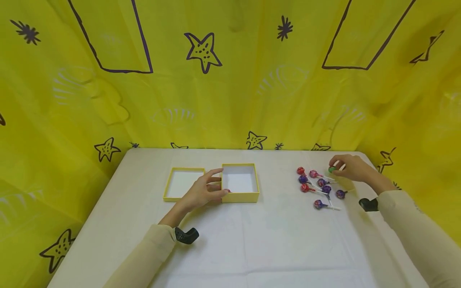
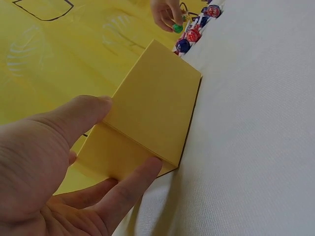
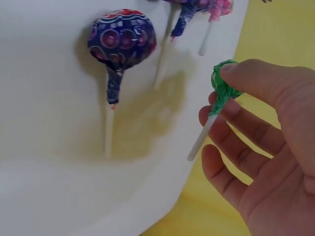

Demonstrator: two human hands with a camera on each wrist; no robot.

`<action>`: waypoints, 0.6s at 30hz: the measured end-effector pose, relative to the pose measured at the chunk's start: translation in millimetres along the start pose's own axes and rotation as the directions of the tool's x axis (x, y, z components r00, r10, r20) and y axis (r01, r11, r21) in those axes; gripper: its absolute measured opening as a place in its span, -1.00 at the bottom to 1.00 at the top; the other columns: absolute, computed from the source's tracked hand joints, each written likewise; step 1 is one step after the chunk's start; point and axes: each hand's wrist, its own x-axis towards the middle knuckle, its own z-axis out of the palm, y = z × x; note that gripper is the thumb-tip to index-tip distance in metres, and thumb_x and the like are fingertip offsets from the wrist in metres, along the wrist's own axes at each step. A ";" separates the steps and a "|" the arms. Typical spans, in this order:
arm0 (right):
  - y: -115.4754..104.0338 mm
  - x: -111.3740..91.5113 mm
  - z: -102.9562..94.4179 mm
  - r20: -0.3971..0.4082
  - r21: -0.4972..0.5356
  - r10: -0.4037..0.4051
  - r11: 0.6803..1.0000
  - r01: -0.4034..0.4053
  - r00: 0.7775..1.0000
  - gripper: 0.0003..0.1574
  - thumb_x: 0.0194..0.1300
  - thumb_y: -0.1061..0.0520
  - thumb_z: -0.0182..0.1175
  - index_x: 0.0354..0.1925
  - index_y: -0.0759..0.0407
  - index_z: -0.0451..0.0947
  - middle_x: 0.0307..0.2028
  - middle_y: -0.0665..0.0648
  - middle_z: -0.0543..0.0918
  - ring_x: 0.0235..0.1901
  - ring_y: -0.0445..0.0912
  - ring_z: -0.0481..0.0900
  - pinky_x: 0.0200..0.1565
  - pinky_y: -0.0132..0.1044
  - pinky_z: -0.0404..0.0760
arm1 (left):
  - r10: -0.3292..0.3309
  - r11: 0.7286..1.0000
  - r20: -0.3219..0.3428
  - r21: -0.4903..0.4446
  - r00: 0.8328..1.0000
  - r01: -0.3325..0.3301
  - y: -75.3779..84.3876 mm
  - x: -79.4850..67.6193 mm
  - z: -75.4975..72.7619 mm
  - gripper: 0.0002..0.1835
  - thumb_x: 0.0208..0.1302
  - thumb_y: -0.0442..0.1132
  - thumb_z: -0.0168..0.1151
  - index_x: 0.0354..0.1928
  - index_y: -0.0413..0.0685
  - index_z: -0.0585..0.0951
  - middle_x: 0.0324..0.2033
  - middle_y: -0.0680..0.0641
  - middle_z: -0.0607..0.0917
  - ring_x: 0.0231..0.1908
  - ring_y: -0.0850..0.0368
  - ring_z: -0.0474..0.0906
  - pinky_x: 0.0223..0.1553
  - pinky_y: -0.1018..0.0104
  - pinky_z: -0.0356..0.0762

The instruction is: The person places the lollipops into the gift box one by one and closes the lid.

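Note:
A yellow box (image 1: 240, 197) with a white inside stands open-topped on the table. My left hand (image 1: 203, 192) holds its left side, with the thumb at the near left corner and the fingers against the side wall (image 2: 120, 152). Inside, a bit of something red (image 1: 227, 191) shows by that corner, mostly hidden. Over at the right, my right hand (image 1: 351, 168) pinches a green-wrapped lollipop (image 3: 224, 86) by its head, its white stick pointing down past the fingers. Several red, pink and purple lollipops lie beside it, among them a purple one (image 3: 122, 39).
A shallow yellow-edged lid (image 1: 184, 184) lies left of the box, white side up. The white-covered table (image 1: 273, 248) ends at a yellow patterned curtain (image 1: 230, 100) at the back and sides. Another purple lollipop (image 1: 318, 204) lies nearest the front of the group.

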 end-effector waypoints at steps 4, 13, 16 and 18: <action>-1.6 -0.2 -5.6 -0.033 -0.027 -0.009 1.000 0.008 0.999 -0.74 0.30 0.24 0.38 -0.06 0.27 0.61 -0.24 0.21 0.75 -0.28 0.08 0.68 -0.25 -0.07 0.74 | 0.003 1.000 0.003 0.003 1.000 -0.003 0.5 -0.3 0.2 -0.06 0.27 -0.27 0.48 0.60 0.05 0.18 0.41 -0.37 0.35 0.27 -0.28 0.51 -0.09 0.09 0.78; -10.9 2.7 -21.7 -0.040 0.006 -0.026 1.000 0.026 0.999 -0.74 0.34 0.28 0.35 -0.03 0.29 0.57 -0.17 0.29 0.73 -0.24 0.11 0.68 -0.25 -0.09 0.76 | 0.000 1.000 0.003 -0.003 1.000 0.000 1.2 -0.5 0.1 -0.06 0.27 -0.26 0.49 0.60 0.06 0.18 0.42 -0.37 0.34 0.28 -0.29 0.51 -0.08 0.08 0.78; -17.5 3.1 -28.1 -0.050 0.007 -0.031 0.999 0.032 0.998 -0.74 0.35 0.28 0.35 -0.02 0.27 0.57 -0.16 0.31 0.72 -0.25 0.10 0.69 -0.28 -0.14 0.75 | -0.002 1.000 0.001 -0.009 1.000 0.002 1.1 -0.7 0.1 -0.06 0.27 -0.27 0.49 0.60 0.06 0.19 0.43 -0.37 0.34 0.29 -0.30 0.50 -0.08 0.08 0.78; -21.7 3.2 -32.1 -0.053 0.005 -0.036 0.999 0.036 0.998 -0.72 0.36 0.27 0.34 0.00 0.27 0.56 -0.15 0.32 0.72 -0.24 0.12 0.69 -0.28 -0.12 0.76 | -0.002 1.000 0.000 -0.010 1.000 0.002 0.7 -0.8 0.3 -0.07 0.27 -0.26 0.49 0.60 0.06 0.19 0.43 -0.38 0.34 0.29 -0.31 0.49 -0.08 0.08 0.78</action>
